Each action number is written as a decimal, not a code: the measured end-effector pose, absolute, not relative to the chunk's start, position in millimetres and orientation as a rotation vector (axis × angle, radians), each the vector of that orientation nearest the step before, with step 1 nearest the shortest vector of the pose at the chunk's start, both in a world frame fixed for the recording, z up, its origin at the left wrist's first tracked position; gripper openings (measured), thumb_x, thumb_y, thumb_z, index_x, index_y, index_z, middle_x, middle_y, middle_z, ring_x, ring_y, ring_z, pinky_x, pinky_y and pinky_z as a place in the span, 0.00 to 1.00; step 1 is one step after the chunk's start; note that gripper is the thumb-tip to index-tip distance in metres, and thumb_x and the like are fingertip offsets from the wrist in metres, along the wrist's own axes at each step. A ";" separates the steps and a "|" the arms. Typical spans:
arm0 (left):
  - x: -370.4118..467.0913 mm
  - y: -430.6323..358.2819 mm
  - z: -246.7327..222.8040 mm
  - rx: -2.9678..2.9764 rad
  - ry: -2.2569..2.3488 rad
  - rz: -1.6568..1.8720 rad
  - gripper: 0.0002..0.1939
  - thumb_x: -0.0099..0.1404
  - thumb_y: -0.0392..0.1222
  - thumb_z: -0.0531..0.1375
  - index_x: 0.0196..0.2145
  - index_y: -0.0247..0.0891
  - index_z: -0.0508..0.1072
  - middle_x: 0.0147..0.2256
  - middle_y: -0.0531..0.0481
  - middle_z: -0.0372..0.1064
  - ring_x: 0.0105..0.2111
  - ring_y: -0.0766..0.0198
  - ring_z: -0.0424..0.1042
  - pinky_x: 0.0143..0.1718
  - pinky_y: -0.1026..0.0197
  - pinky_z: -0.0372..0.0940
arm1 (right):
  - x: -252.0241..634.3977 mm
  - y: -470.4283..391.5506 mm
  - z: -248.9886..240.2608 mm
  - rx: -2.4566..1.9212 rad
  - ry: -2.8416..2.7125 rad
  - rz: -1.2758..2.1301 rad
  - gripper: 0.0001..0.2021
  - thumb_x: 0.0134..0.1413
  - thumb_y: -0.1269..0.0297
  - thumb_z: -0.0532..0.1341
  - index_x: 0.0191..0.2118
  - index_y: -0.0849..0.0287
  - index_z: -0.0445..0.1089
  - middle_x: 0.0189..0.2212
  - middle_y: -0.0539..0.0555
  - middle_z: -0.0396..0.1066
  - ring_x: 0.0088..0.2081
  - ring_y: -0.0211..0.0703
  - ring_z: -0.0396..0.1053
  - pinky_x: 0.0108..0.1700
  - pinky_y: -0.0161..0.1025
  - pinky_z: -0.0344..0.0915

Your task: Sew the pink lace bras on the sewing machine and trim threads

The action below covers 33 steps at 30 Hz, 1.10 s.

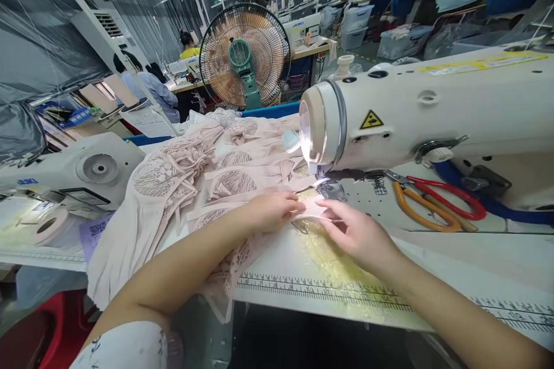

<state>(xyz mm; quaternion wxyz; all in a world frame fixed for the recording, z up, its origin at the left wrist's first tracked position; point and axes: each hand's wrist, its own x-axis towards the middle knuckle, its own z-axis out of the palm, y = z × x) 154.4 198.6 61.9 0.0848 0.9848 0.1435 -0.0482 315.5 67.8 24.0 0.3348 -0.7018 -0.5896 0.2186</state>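
Pale pink fabric (312,209) lies under the lit needle area of a white sewing machine (389,109). My left hand (273,211) rests on the fabric's left side, its fingers curled and pressed together on it. From the right, my right hand (357,236) pinches the fabric's edge between thumb and fingers, just in front of the needle. Pink lace garments (236,181) are spread in overlapping layers left of the machine and partly under my left forearm. The fabric right at the needle is too bright to make out.
Orange-handled scissors (426,207) and red-handled scissors (459,196) lie right of the needle area. A printed ruler (303,288) runs along the table's front edge. Another sewing machine (99,167) stands left. A large fan (245,57) and seated people are beyond.
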 end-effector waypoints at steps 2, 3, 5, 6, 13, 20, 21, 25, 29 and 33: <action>152.5 191.7 68.0 2.970 0.534 -0.317 0.16 0.66 0.41 0.53 0.50 0.44 0.71 0.49 0.44 0.67 0.41 0.58 0.70 0.34 0.62 0.63 | 319.4 65.5 27.5 -1.769 -1.462 0.781 0.18 0.58 0.58 0.48 0.51 0.57 0.63 0.28 0.51 0.73 0.28 0.42 0.72 0.29 0.37 0.66; 151.7 186.5 71.3 2.978 0.592 -0.408 0.17 0.66 0.44 0.53 0.51 0.44 0.70 0.48 0.42 0.67 0.38 0.57 0.71 0.32 0.61 0.63 | 322.2 63.5 28.9 -1.767 -1.446 0.870 0.18 0.58 0.58 0.49 0.51 0.57 0.63 0.26 0.50 0.72 0.27 0.42 0.71 0.28 0.36 0.66; 151.3 175.2 75.9 2.998 0.679 -0.516 0.18 0.65 0.45 0.53 0.51 0.41 0.70 0.44 0.40 0.68 0.32 0.57 0.71 0.29 0.61 0.61 | 327.8 58.6 29.7 -1.855 -1.505 0.892 0.18 0.57 0.59 0.50 0.50 0.55 0.65 0.26 0.50 0.73 0.27 0.44 0.72 0.28 0.38 0.65; 151.6 170.2 76.7 3.015 0.697 -0.534 0.16 0.64 0.42 0.53 0.49 0.38 0.71 0.40 0.40 0.69 0.30 0.58 0.70 0.27 0.61 0.61 | 330.0 56.0 28.9 -1.936 -1.576 0.800 0.17 0.56 0.59 0.50 0.49 0.54 0.68 0.28 0.52 0.74 0.28 0.45 0.72 0.28 0.39 0.65; 151.1 163.2 57.1 3.117 0.614 -0.299 0.08 0.60 0.31 0.54 0.36 0.32 0.71 0.32 0.42 0.67 0.31 0.57 0.67 0.27 0.61 0.59 | 332.3 36.4 18.5 -1.883 -1.915 0.238 0.17 0.60 0.59 0.48 0.45 0.54 0.72 0.30 0.54 0.71 0.29 0.43 0.69 0.25 0.37 0.61; 140.0 161.7 50.9 3.118 0.377 -0.281 0.21 0.65 0.38 0.52 0.56 0.43 0.63 0.40 0.43 0.64 0.29 0.62 0.66 0.25 0.63 0.57 | 332.3 23.5 18.6 -1.832 -2.089 0.235 0.16 0.62 0.59 0.48 0.37 0.52 0.73 0.28 0.52 0.69 0.27 0.40 0.66 0.23 0.34 0.57; 140.3 160.6 52.8 3.083 0.462 -0.332 0.20 0.65 0.38 0.53 0.55 0.40 0.64 0.39 0.43 0.64 0.28 0.62 0.66 0.25 0.63 0.57 | 331.0 23.4 18.6 -1.842 -2.084 0.224 0.16 0.63 0.60 0.48 0.37 0.52 0.73 0.28 0.52 0.69 0.26 0.39 0.65 0.23 0.34 0.56; 144.5 158.0 59.4 2.978 0.634 -0.494 0.21 0.62 0.37 0.54 0.53 0.37 0.64 0.37 0.42 0.66 0.27 0.61 0.67 0.24 0.63 0.57 | 326.7 28.4 19.2 -1.905 -2.077 0.109 0.16 0.62 0.60 0.48 0.35 0.53 0.73 0.30 0.53 0.68 0.27 0.40 0.64 0.23 0.34 0.57; 149.7 160.7 52.6 3.099 0.549 -0.268 0.14 0.66 0.37 0.49 0.44 0.34 0.71 0.44 0.38 0.67 0.37 0.55 0.70 0.32 0.58 0.64 | 328.3 34.5 18.0 -1.788 -2.130 -0.142 0.15 0.61 0.62 0.51 0.32 0.57 0.73 0.38 0.60 0.70 0.36 0.48 0.68 0.32 0.41 0.66; 159.2 170.9 39.4 3.199 0.243 0.146 0.17 0.68 0.34 0.46 0.33 0.32 0.74 0.54 0.39 0.65 0.56 0.50 0.61 0.55 0.50 0.59 | 331.0 33.4 11.8 -1.617 -2.247 -0.248 0.13 0.61 0.64 0.51 0.37 0.61 0.73 0.45 0.62 0.72 0.46 0.53 0.69 0.44 0.48 0.68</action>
